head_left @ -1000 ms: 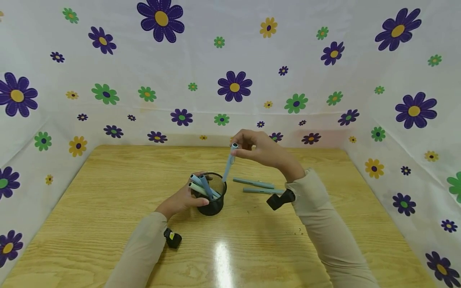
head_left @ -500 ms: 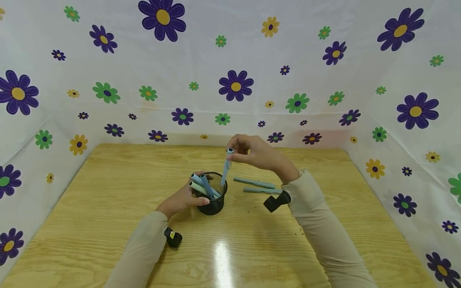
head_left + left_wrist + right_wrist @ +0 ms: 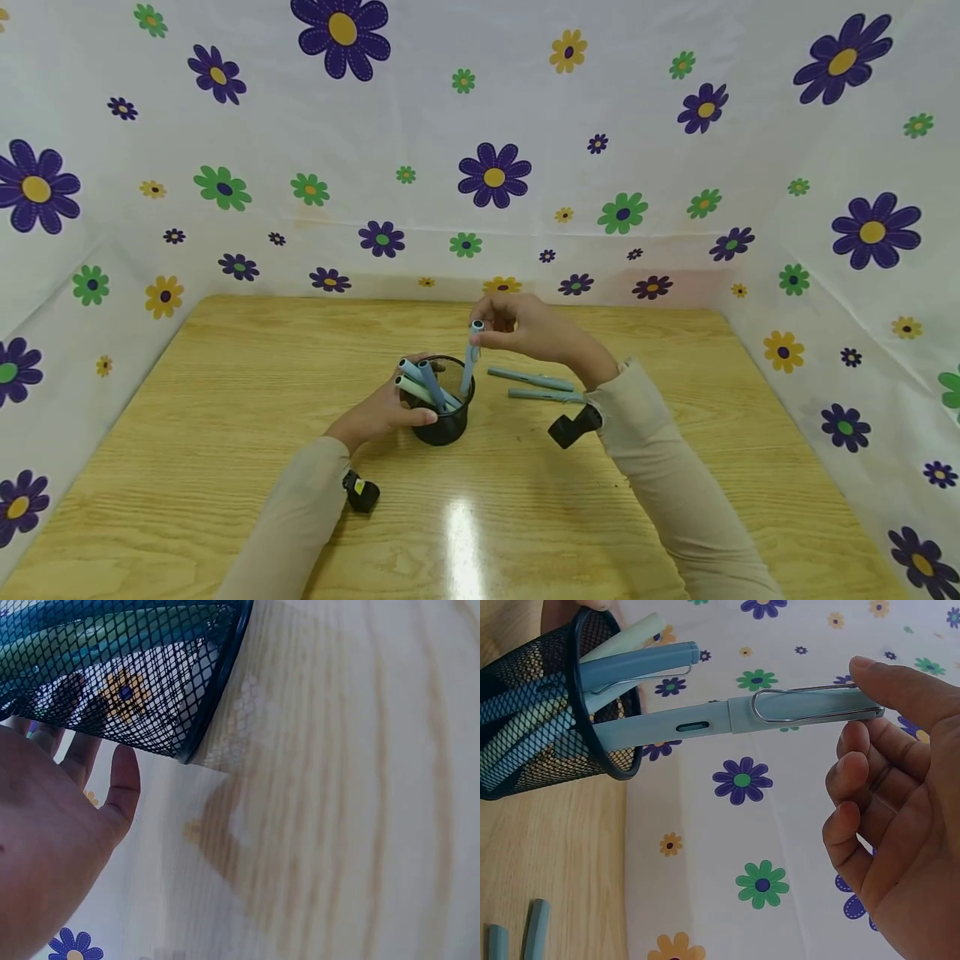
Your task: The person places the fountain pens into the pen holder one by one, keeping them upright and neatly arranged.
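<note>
A black mesh cup [image 3: 441,429] stands upright on the table with several blue and green pens [image 3: 431,385] leaning in it. My left hand [image 3: 378,417] grips the cup from its left side, thumb at the front; the left wrist view shows the fingers [image 3: 82,754] curled against the mesh. My right hand [image 3: 528,332] pinches the capped end of a light blue pen [image 3: 470,362]. In the right wrist view that pen [image 3: 727,720] has its lower end inside the mesh cup [image 3: 532,742], and the right hand [image 3: 900,765] holds its clip end between thumb and fingers.
Two blue-green pens [image 3: 531,380] lie side by side on the wooden table [image 3: 225,467], right of the cup, below the right wrist. A white cloth [image 3: 405,108] with flower prints stands behind the table and at both sides.
My right hand has moved down and slightly left, bringing the light blue pen lower into the cup. The left hand keeps its hold on the cup.
</note>
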A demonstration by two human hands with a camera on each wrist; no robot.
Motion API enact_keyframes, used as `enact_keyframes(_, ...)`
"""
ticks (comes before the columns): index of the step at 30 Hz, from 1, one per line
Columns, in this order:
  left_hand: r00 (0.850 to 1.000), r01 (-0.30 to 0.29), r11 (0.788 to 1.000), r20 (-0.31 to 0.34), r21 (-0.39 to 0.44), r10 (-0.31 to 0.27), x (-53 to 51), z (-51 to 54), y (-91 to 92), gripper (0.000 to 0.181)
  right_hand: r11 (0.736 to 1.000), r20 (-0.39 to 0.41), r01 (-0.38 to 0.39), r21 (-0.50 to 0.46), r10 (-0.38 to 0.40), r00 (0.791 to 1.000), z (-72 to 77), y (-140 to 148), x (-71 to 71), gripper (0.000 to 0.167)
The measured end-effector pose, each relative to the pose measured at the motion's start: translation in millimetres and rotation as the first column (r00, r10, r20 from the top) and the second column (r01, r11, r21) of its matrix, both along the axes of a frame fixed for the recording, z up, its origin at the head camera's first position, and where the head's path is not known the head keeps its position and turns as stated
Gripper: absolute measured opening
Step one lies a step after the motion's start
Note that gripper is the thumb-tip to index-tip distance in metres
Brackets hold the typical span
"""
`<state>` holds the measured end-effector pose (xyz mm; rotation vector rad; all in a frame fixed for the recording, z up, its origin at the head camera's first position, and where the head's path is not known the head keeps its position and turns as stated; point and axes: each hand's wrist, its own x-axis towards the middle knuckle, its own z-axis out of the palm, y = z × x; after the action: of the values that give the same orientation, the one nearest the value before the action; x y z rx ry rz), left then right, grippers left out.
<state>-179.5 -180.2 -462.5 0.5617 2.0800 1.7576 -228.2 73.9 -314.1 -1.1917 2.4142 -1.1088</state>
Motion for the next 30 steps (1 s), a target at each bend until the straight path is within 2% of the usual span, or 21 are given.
enact_keyframes(13, 1.0, 0.006, 1.0, -0.006, -0.012, -0.006, -1.1, 0.7, -0.6, 0.087, 1.0, 0.053, -0.023, 0.015, 0.022, 0.998, -19.8, -7.8, -1.0, 0.017)
enact_keyframes(18, 1.0, 0.002, 1.0, 0.018, -0.02, -0.002, -0.3, 1.5, 0.2, 0.091, 0.999, 0.079, -0.029, 0.035, 0.026, 0.997, -24.5, -9.9, 0.1, 0.02)
enact_keyframes(25, 1.0, -0.013, 0.999, 0.028, -0.035, 0.014, -0.2, 2.7, -0.6, 0.094, 0.998, 0.053, -0.024, 0.05, 0.022, 0.998, -29.4, -11.4, 2.6, 0.019)
enact_keyframes(30, 1.0, -0.019, 0.998, 0.013, -0.056, 0.019, 0.0, 3.0, -0.9, 0.092, 0.997, 0.073, -0.028, 0.076, 0.023, 0.997, -33.6, -13.2, 4.8, 0.022)
